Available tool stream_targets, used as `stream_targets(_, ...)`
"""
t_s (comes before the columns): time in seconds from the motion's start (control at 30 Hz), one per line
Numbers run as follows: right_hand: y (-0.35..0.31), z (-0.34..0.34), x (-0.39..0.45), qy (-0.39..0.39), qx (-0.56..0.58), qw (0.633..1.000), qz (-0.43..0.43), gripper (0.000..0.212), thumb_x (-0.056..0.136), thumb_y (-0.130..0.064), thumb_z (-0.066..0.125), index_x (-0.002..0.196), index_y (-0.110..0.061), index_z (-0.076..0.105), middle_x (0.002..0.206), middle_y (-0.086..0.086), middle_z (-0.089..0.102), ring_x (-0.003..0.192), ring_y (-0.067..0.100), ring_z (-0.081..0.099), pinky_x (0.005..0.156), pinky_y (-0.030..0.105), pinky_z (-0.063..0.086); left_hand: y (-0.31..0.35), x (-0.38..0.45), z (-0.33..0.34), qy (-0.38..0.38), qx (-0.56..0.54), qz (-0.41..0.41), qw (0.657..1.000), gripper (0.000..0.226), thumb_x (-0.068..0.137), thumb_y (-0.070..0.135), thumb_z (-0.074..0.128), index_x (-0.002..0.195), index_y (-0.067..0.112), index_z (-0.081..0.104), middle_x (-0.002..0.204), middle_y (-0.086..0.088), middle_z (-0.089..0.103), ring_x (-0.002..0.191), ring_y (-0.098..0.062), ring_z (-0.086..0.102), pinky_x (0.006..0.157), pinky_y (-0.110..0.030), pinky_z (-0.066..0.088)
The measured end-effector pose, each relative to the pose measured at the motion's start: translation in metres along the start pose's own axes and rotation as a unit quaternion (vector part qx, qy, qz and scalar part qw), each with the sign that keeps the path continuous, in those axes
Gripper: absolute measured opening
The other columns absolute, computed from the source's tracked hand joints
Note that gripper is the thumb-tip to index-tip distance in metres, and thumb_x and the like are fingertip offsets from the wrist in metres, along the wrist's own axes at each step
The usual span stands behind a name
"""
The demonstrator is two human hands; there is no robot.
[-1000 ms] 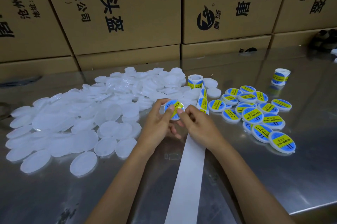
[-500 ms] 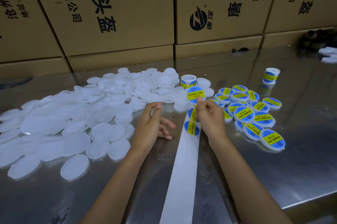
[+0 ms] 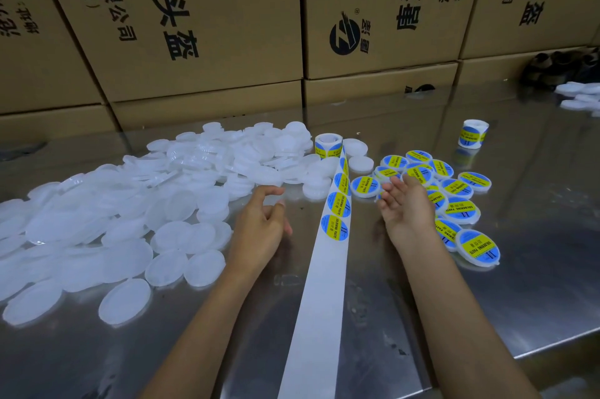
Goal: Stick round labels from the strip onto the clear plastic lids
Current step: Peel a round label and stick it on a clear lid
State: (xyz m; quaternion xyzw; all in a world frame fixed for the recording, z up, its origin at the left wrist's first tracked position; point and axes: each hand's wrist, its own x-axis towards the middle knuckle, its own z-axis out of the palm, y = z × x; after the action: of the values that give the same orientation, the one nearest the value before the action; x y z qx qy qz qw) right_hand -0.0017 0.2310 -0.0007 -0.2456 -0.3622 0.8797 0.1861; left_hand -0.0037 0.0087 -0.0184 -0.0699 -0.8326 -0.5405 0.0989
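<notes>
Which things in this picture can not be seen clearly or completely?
- Head view: the small print on the labelled lids is too small to read.
- The backing strip is cut off by the bottom edge.
- The dark objects at far right are dim and blurred.
- The right hand hides some labelled lids.
- The left hand nears a plain lid; contact is unclear.

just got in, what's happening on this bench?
A person is sticking round labels onto clear lids by hand. Right now both hands hold nothing: the left hand reaches toward the pile of unlabelled lids, fingers loosely curled, and the right hand hangs open beside the labelled lids. The label strip runs between the hands from its roll, with several labels left on it. A second roll stands farther right on the steel table.
</notes>
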Motion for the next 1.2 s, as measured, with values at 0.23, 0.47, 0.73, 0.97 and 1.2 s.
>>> stream_targets(0.23,0.005,0.004,0.001,-0.043,-0.175,0.977,-0.109,0.018,0.097,-0.01,0.049,0.099,-0.005,0.066,0.086,0.009,0.07,0.062,0.018,0.059,0.053,0.024,0.052,-0.002,0.0,0.002,-0.003,0.021,0.009,1.0,0.022,0.102,0.016,0.044,0.114,0.032,0.055,0.062,0.003,0.068,0.049,-0.002,0.051,0.061,-0.029,0.044)
stream_targets(0.47,0.023,0.006,0.01,-0.083,-0.388,0.908,-0.132,0.019,0.095,-0.014,0.051,0.101,-0.009,0.068,0.065,0.005,0.067,0.053,0.016,0.061,0.066,0.033,0.055,-0.001,-0.001,0.001,-0.01,0.041,0.017,0.999,0.023,0.101,0.015,0.043,0.104,0.034,0.055,0.059,0.008,0.066,0.047,-0.002,0.048,0.06,-0.031,0.043)
stream_targets(0.73,0.022,0.005,0.022,-0.027,-0.382,0.912,-0.149,0.031,0.094,-0.013,0.042,0.121,-0.015,0.057,0.074,-0.002,0.065,0.061,0.024,0.068,0.083,0.043,0.058,-0.002,-0.004,0.002,-0.021,0.071,0.022,0.997,0.028,0.1,0.015,0.043,0.098,0.04,0.054,0.062,0.012,0.067,0.056,-0.002,0.055,0.061,-0.029,0.043)
stream_targets(0.97,0.006,0.012,0.045,-0.019,-0.544,0.755,-0.366,0.028,0.091,-0.006,0.053,0.116,-0.006,0.065,0.113,0.011,0.067,0.105,0.03,0.059,0.083,0.03,0.042,-0.004,0.003,0.008,-0.014,0.085,0.012,0.996,0.026,0.098,0.015,0.044,0.098,0.037,0.056,0.062,0.013,0.067,0.063,-0.002,0.058,0.067,-0.03,0.048)
stream_targets(1.2,-0.013,0.035,0.104,-0.07,-0.79,0.537,-0.288,0.052,0.09,-0.045,0.06,0.131,-0.013,0.051,0.13,0.013,0.058,0.131,0.033,0.04,0.105,0.041,0.03,-0.005,0.017,0.012,-0.003,0.072,-0.001,0.997,0.022,0.099,0.012,0.044,0.1,0.028,0.06,0.062,0.008,0.067,0.055,-0.001,0.056,0.051,-0.016,0.039)
